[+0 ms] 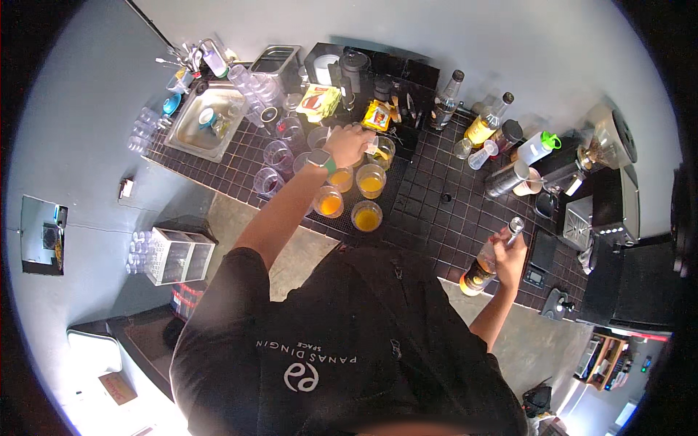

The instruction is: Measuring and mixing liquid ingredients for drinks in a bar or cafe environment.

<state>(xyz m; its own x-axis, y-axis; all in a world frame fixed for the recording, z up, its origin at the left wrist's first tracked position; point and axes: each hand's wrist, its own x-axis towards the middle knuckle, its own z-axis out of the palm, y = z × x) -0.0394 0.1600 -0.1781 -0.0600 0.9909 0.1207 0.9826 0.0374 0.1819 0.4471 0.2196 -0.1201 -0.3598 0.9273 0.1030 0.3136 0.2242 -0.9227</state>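
Observation:
My left hand (pixel 349 147) is closed on a small clear cup (pixel 372 144), partly hidden by the fingers. It is tilted over a clear plastic cup (pixel 383 158) at the right of a cluster, where something yellow shows. Nearer cups hold orange-yellow liquid: one cup (pixel 371 183), another cup (pixel 329 204) and a front cup (pixel 367 217). At the counter's front right, my right hand (pixel 509 253) grips a glass bottle (pixel 480 272) round its upper part. Tilted, its base points toward me; it has a dark label and amber-yellow liquid near the base.
Left of the cluster stand more clear cups (pixel 267 182) and a steel sink (pixel 205 125). Behind lie a yellow-green box (pixel 318 100) and a yellow packet (pixel 377 115). A yellow-labelled bottle (pixel 486 125), measuring cups (pixel 480 157), a steel shaker (pixel 507 179) and a coffee grinder (pixel 607 142) stand right.

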